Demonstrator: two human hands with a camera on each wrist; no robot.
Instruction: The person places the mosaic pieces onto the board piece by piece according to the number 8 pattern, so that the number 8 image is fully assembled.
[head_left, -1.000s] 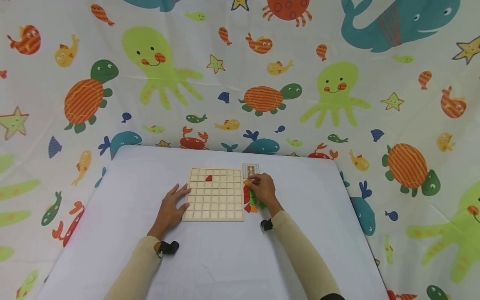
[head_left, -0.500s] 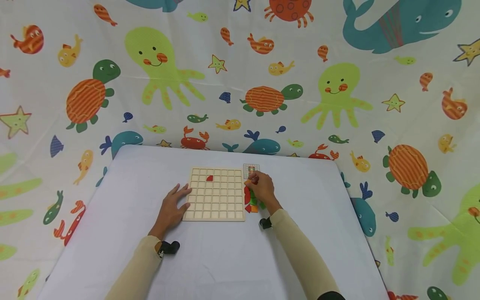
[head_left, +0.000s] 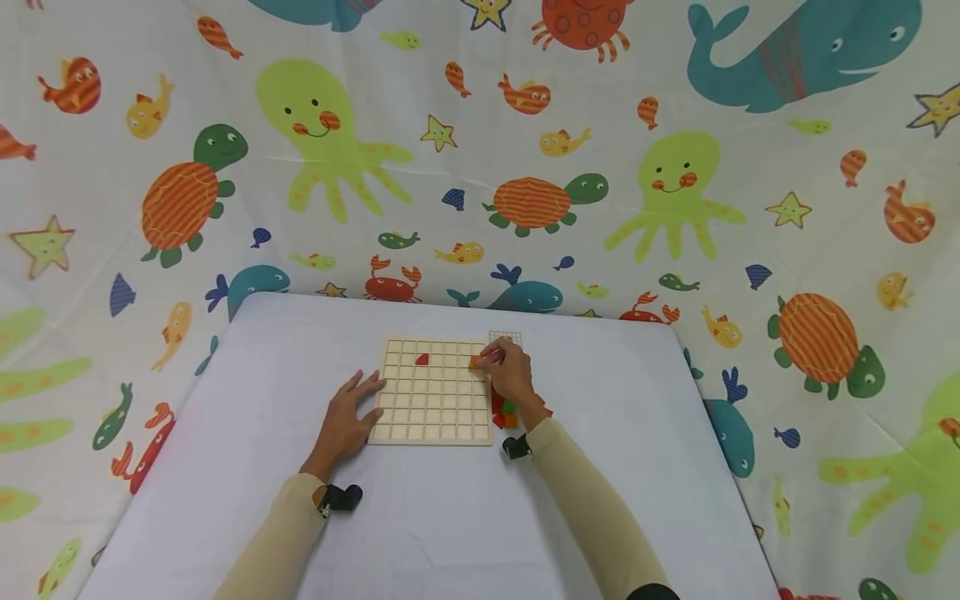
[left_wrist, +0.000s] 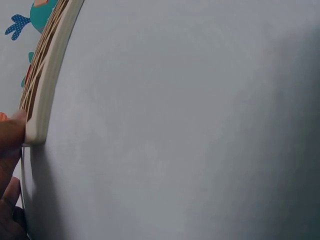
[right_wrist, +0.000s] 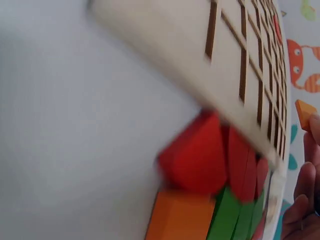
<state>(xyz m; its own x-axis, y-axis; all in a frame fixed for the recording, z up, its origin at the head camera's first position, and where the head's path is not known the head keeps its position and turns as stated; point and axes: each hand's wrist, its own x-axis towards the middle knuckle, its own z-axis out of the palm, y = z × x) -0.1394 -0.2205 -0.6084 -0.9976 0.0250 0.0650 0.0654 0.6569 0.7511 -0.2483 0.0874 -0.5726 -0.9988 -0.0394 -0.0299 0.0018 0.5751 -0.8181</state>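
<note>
One red quarter-circle tile (head_left: 423,360) in wooden grid board (head_left: 427,402), other visible cells unfilled | loose red, green, orange pieces (head_left: 510,408) right of it on white worktop (head_left: 420,517) | right hand (head_left: 509,372): grip narrow, pinching orange tile (head_left: 476,362) above board's right side | left hand (head_left: 345,421): spread, touching left edge

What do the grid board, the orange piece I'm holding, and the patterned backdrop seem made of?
Grid board: likely bare wood, judging by its pale, matte tan. Orange piece: painted wood or plastic, unclear; evenly colored, seemingly matte. Backdrop: probably matte printed fabric, since soft creases show.
</note>
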